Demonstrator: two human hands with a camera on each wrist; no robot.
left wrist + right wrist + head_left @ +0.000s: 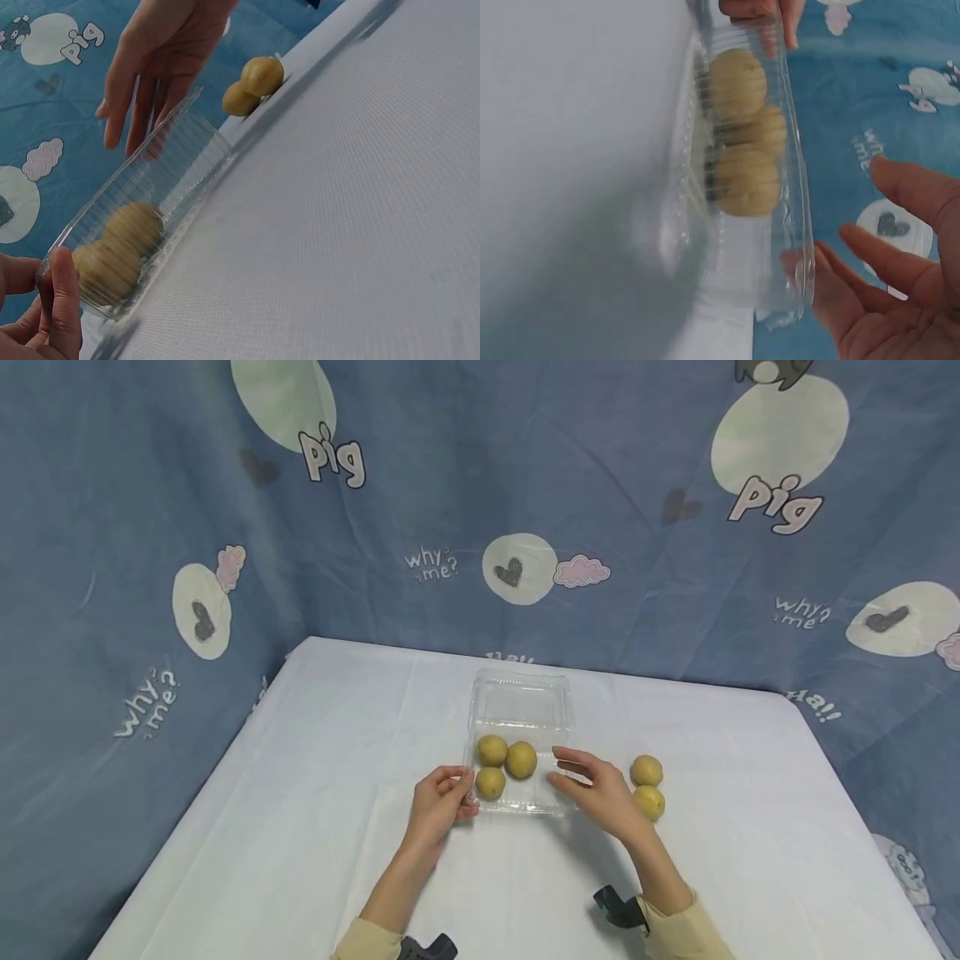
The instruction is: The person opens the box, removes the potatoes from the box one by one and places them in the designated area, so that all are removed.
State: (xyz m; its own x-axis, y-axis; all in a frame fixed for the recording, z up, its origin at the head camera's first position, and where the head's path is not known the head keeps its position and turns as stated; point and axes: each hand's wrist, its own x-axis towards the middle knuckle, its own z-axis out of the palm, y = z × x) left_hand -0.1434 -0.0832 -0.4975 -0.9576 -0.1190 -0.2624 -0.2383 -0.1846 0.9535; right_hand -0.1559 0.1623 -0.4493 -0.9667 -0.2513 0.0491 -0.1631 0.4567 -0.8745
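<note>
A clear plastic clamshell box (528,793) lies on the table with its lid (522,700) folded back, away from me. Three round yellow fruits, lemon-like in look, sit inside it: one at the back left (492,750), another beside it (521,760) and a third in front (491,783). My left hand (437,802) pinches the box's left rim between thumb and fingers, as the left wrist view shows. At the right rim hovers my right hand (596,789), fingers spread and holding nothing. Two more yellow fruits (647,770) lie right of the box, partly behind that hand.
A white cloth (337,735) covers the table. Behind it and along the left hangs a blue printed curtain (420,485). Each wrist wears a dark camera mount, the right one (620,907) casting a shadow on the cloth.
</note>
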